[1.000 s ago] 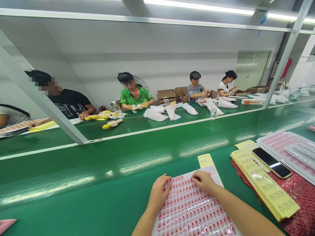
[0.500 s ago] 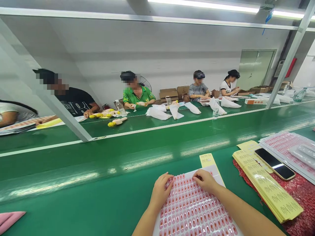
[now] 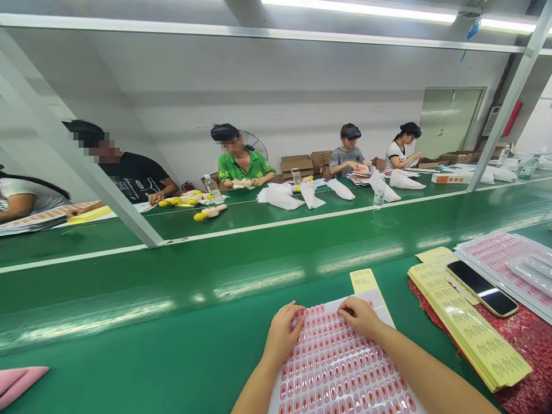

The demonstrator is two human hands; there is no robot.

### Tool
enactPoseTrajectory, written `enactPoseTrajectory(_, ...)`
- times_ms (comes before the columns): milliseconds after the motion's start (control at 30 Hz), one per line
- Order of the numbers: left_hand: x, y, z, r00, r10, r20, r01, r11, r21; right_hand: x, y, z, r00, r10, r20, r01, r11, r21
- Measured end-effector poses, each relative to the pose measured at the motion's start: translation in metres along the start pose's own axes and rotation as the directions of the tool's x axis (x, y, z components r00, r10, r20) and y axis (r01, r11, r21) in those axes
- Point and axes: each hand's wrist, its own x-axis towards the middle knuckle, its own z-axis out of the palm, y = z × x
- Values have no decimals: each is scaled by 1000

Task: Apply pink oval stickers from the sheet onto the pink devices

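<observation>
A white sheet of pink oval stickers (image 3: 340, 368), each with a reddish centre mark, lies in front of me on the green table. My left hand (image 3: 282, 330) is at its upper left edge, with bent fingers and thumb gripping the sheet there. At the top rows, the thumb and fingers of my right hand (image 3: 357, 316) are pinched together against the stickers. Whatever is between those fingertips is hidden. The top row has a gap to the right of my right hand. From under the sheet's upper right side sticks out a yellow label sheet (image 3: 363, 280).
On the right are a stack of yellow label sheets (image 3: 470, 330), a phone (image 3: 482, 287), red bubble wrap (image 3: 528, 351) and more sticker sheets (image 3: 491, 253). A pink item (image 3: 21, 382) is at left. Several co-workers sit across the green conveyor (image 3: 276, 247), behind a metal post (image 3: 121, 195).
My hands and the sticker sheet look the same. The view has shifted very slightly. Across the conveyor, a co-worker in grey has lifted some printed cards.
</observation>
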Motion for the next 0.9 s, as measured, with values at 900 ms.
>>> enactPoseTrajectory(900, 0, -3, 1, 1000, -12, 14, 11, 1000, 12, 1, -1, 1, 1000, -5, -7, 5, 1000, 8)
